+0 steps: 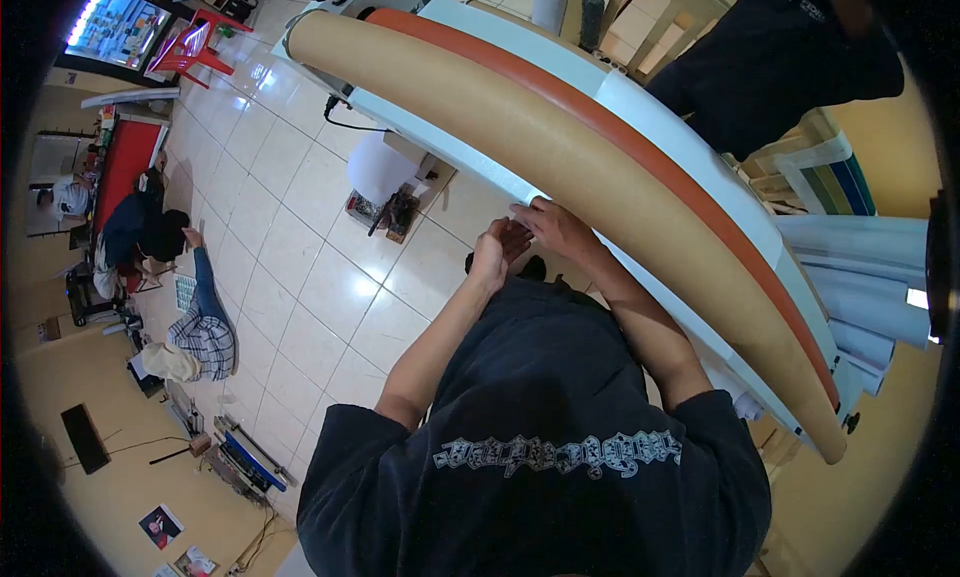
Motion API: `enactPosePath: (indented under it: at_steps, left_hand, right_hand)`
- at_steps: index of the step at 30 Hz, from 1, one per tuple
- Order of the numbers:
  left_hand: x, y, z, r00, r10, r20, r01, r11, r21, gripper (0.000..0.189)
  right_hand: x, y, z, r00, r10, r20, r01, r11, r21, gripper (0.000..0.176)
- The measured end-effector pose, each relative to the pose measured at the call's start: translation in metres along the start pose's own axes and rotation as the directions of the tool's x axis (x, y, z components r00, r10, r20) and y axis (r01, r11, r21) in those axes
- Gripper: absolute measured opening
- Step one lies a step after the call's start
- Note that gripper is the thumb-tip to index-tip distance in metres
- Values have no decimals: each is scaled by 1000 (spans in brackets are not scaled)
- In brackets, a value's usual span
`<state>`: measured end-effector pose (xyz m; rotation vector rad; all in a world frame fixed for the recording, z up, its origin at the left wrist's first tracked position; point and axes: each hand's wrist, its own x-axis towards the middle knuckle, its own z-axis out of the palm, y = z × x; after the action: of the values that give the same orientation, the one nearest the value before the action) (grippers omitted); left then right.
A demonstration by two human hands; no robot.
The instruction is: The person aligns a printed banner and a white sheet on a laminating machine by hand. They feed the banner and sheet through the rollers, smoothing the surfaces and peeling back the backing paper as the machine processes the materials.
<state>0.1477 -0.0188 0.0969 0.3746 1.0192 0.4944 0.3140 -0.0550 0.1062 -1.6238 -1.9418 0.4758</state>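
My two hands are close together in front of my waist, beside the white front edge of a long machine (480, 172). My left hand (497, 252) is turned palm up, its fingers loosely cupped and reaching toward the other hand. Bent over it, my right hand (558, 227) has its fingers curled together near the machine's edge; anything small between them is hidden. Just beyond the hands, a long tan roll (560, 162) lies along the machine. Behind that roll runs a thinner reddish-brown roll (600, 122).
A person in dark clothes (780, 67) stands across the machine. On the tiled floor (290, 197) is a box of tools (400, 212) beside a round white object (382, 167). Other people (205, 332) sit at far left, near a red chair (195, 47). Pale rolls (860, 247) are at right.
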Motion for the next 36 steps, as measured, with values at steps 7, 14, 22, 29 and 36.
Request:
enactPosePath:
  at_steps: [7, 14, 22, 29, 36]
  left_hand:
    - [-2, 2, 3, 1000, -14, 0, 14, 998, -57, 42]
    - [0, -1, 0, 1000, -3, 2, 3, 1000, -22, 40]
    - [0, 1, 4, 992, 110, 67, -118, 984, 132, 37]
    - [-1, 2, 7, 985, 161, 66, -172, 959, 227, 29]
    - [0, 5, 14, 958, 225, 179, -268, 923, 275, 27]
  right_hand:
    - [0, 7, -2, 989, -72, 128, 75, 997, -20, 31]
    - [-6, -6, -3, 998, 56, -27, -56, 998, 0, 17]
    - [-8, -8, 15, 951, 244, -192, -246, 969, 14, 15]
    - [-6, -6, 22, 867, 483, -127, -440, 859, 262, 21]
    - [-4, -15, 13, 864, 440, -245, -392, 893, 222, 19]
